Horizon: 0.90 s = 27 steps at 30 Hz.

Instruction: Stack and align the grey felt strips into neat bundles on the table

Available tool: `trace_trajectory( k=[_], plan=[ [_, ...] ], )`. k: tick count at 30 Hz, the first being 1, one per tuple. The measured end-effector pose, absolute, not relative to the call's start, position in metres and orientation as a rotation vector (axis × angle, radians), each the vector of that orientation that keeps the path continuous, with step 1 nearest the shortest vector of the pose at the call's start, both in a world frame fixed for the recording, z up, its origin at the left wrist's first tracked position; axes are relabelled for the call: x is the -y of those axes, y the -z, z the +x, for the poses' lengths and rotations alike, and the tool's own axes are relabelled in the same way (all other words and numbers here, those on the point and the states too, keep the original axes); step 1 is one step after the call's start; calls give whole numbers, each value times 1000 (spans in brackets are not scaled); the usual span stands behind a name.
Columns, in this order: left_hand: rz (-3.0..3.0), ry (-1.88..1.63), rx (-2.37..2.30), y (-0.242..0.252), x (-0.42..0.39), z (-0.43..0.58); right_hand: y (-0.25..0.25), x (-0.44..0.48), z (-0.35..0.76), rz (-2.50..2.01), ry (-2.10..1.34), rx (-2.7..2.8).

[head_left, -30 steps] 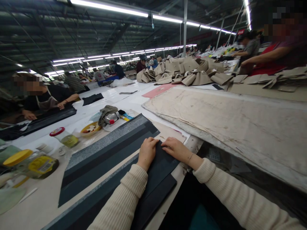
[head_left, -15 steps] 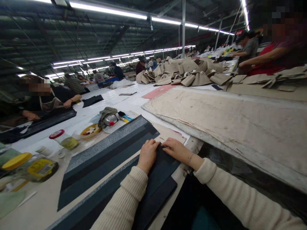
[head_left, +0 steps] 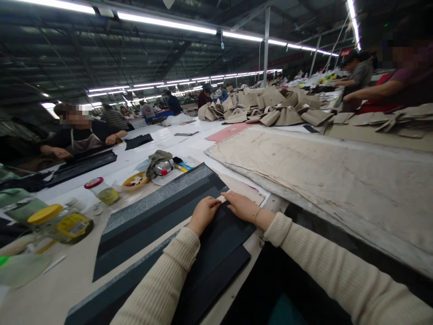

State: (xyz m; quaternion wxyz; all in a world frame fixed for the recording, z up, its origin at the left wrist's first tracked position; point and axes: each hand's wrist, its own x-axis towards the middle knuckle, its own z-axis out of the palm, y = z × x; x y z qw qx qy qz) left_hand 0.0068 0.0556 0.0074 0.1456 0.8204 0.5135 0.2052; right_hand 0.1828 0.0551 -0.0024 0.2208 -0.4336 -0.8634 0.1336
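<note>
A dark, leather-like panel [head_left: 223,234] lies in front of me, its far edge folded or held between my hands. My left hand [head_left: 204,213] pinches that edge with fingers bent together. Close beside it, my right hand [head_left: 241,206] has thumb and fingertips on the same edge. Both fingertips nearly meet, and what lies between them is too small to make out. Beneath and to the left is another dark panel [head_left: 152,225] with a speckled grey strip. A folded black piece [head_left: 219,280] rests at the near side.
Left on the table are a yellow-lidded jar [head_left: 64,223], a red-lidded jar [head_left: 103,191], a yellow dish [head_left: 135,181] and a brush [head_left: 182,164]. A cloth-covered board [head_left: 304,167] stands to the right, with beige pieces [head_left: 270,104] heaped behind. Co-workers sit on both sides.
My view has turned slightly left. Both hands have shifted a little to the left along the panel's far edge, and the left fingers now pinch more tightly there.
</note>
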Motion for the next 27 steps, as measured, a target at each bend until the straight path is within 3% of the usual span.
trace_trajectory(
  k=[9, 20, 27],
  plan=[
    [2522, -744, -1388, 3, -32, -31, -3, -54, 182, -1125, -173, 2574],
    [2950, -270, -1314, -15, -21, -22, -23, -38, 164, -1243, 173, 2842],
    [2794, -365, -1438, -8, -6, -60, -23, -39, 166, -1243, 102, 2825]
  ],
)
